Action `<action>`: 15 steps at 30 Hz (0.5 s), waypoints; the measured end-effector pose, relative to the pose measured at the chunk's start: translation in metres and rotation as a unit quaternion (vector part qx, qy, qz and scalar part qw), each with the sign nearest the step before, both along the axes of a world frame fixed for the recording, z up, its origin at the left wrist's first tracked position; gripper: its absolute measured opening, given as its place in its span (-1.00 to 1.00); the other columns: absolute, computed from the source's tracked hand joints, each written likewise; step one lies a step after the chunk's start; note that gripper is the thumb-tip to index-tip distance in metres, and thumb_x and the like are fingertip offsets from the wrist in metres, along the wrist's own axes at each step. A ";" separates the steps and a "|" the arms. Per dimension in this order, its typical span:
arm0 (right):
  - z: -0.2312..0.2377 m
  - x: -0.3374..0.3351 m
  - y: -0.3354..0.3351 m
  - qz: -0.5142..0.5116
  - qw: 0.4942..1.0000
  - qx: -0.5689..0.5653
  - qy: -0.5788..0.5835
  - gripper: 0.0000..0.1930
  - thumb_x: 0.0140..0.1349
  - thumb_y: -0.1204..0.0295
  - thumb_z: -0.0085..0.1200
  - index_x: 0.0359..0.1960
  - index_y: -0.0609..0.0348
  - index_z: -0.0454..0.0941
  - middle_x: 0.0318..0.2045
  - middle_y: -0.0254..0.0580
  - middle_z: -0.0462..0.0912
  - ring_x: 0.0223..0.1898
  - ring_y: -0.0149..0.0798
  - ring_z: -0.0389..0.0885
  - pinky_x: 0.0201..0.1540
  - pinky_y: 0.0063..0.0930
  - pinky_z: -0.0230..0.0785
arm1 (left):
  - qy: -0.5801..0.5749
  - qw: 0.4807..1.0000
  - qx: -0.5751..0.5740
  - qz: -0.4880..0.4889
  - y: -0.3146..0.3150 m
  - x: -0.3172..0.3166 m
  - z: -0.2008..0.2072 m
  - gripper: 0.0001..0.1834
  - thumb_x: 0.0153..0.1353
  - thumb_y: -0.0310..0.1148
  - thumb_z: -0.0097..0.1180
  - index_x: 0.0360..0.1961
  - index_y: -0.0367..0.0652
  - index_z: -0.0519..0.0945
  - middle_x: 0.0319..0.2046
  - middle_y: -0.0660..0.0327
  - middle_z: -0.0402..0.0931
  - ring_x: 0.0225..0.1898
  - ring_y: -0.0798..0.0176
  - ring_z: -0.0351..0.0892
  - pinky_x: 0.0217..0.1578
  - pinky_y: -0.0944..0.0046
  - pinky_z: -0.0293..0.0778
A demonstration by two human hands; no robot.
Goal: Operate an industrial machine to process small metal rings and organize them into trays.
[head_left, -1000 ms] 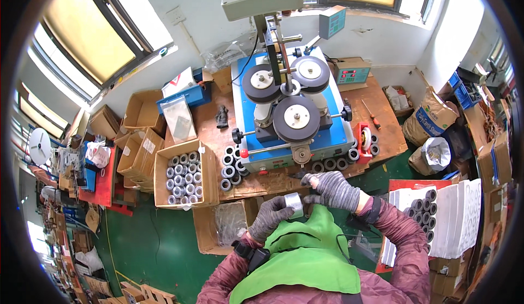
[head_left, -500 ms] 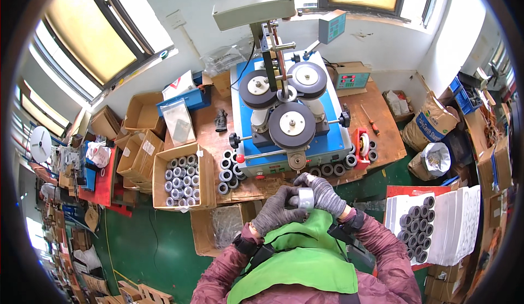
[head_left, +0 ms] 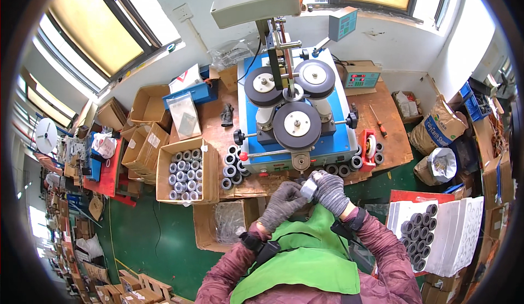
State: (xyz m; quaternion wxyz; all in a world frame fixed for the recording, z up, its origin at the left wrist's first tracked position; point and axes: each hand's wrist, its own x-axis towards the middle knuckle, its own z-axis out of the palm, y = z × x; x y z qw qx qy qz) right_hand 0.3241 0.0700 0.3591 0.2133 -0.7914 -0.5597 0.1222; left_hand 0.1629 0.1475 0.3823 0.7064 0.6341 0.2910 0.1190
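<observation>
Grey knit gloves, maroon padded sleeves, green vest, black wrist straps

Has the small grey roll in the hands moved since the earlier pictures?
Yes. The roll, held by both gloved hands, now sits to the right of the blue machine's lowest knob; a second ago it was left of it.

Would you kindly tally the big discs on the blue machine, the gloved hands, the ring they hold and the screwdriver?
Big discs on the blue machine: 3
Gloved hands, left hand and right hand: 2
Grey ring held between them: 1
Screwdriver on the bench: 1
Total: 7
</observation>
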 end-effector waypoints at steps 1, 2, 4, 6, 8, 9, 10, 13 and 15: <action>0.001 -0.002 0.003 -0.019 0.999 -0.040 -0.019 -0.67 -0.13 0.22 0.24 -0.33 0.05 0.50 -0.46 -0.12 0.59 -0.35 -0.05 0.59 -0.32 -0.23 0.42 | 0.015 0.996 0.088 0.008 -0.004 0.005 -0.004 -0.79 0.01 -0.38 0.25 -0.42 -0.24 0.48 -0.18 0.23 0.40 -0.18 0.34 0.38 -0.09 0.34 0.30; 0.001 -0.001 0.004 -0.041 0.995 -0.080 -0.039 -0.64 -0.16 0.24 0.25 -0.31 0.07 0.50 -0.44 -0.10 0.60 -0.34 -0.04 0.59 -0.32 -0.22 0.42 | 0.029 0.984 0.173 0.012 -0.007 0.009 -0.005 -0.76 0.00 -0.36 0.27 -0.42 -0.25 0.48 -0.17 0.20 0.39 -0.18 0.30 0.38 -0.09 0.31 0.31; -0.011 0.004 0.004 -0.063 0.995 -0.076 -0.005 -0.66 -0.15 0.25 0.23 -0.31 0.08 0.50 -0.44 -0.07 0.59 -0.35 -0.03 0.59 -0.31 -0.21 0.42 | 0.038 0.966 0.254 -0.015 -0.010 0.009 -0.001 -0.71 -0.04 -0.31 0.31 -0.34 -0.22 0.53 -0.06 0.11 0.36 -0.02 0.15 0.36 0.01 0.24 0.29; -0.025 0.011 0.003 -0.089 0.993 -0.072 0.029 -0.67 -0.13 0.25 0.22 -0.32 0.09 0.49 -0.44 -0.05 0.59 -0.36 -0.02 0.59 -0.30 -0.20 0.43 | -0.031 0.916 0.393 -0.073 -0.012 0.003 0.007 -0.66 -0.06 -0.31 0.32 -0.24 -0.15 0.56 0.09 0.04 0.26 0.16 0.02 0.23 0.12 0.19 0.21; -0.037 0.016 -0.001 -0.081 0.988 -0.045 0.121 -0.69 -0.11 0.27 0.19 -0.33 0.12 0.50 -0.43 -0.02 0.60 -0.35 -0.01 0.59 -0.28 -0.19 0.43 | -0.050 0.927 0.356 -0.107 -0.003 -0.005 0.007 -0.62 -0.06 -0.29 0.33 -0.16 -0.06 0.57 0.20 0.04 0.15 0.27 0.01 0.09 0.19 0.18 0.13; -0.041 0.019 -0.004 -0.069 0.983 -0.017 0.168 -0.71 -0.08 0.29 0.16 -0.30 0.14 0.52 -0.43 0.01 0.60 -0.33 0.00 0.59 -0.25 -0.21 0.43 | -0.074 0.953 0.286 -0.065 0.001 -0.009 0.005 -0.63 -0.05 -0.30 0.32 -0.17 -0.07 0.58 0.19 0.05 0.16 0.26 0.04 0.11 0.18 0.17 0.14; -0.049 0.022 -0.005 -0.074 0.983 -0.017 0.169 -0.71 -0.08 0.29 0.16 -0.30 0.14 0.52 -0.43 0.01 0.60 -0.33 0.00 0.59 -0.25 -0.21 0.43 | -0.098 0.972 0.214 -0.023 0.005 -0.012 0.001 -0.64 -0.04 -0.30 0.32 -0.17 -0.08 0.59 0.18 0.07 0.16 0.24 0.07 0.13 0.18 0.17 0.14; -0.059 0.021 -0.009 -0.042 0.950 0.069 0.303 -0.71 -0.05 0.32 0.14 -0.28 0.17 0.53 -0.39 0.04 0.60 -0.29 0.01 0.58 -0.22 -0.24 0.43 | -0.078 0.992 0.101 -0.001 0.008 -0.010 -0.025 -0.44 -0.07 -0.33 0.33 0.01 -0.12 0.45 0.15 0.07 0.20 0.21 0.11 0.19 0.16 0.20 0.19; -0.047 0.016 -0.012 -0.021 0.915 0.091 0.393 -0.71 -0.01 0.33 0.11 -0.25 0.20 0.52 -0.36 0.05 0.59 -0.27 -0.01 0.58 -0.20 -0.29 0.43 | -0.030 0.989 0.141 -0.020 0.003 0.003 -0.024 -0.31 -0.04 -0.31 0.31 0.13 -0.18 0.29 0.07 0.08 0.28 0.11 0.21 0.29 0.08 0.25 0.28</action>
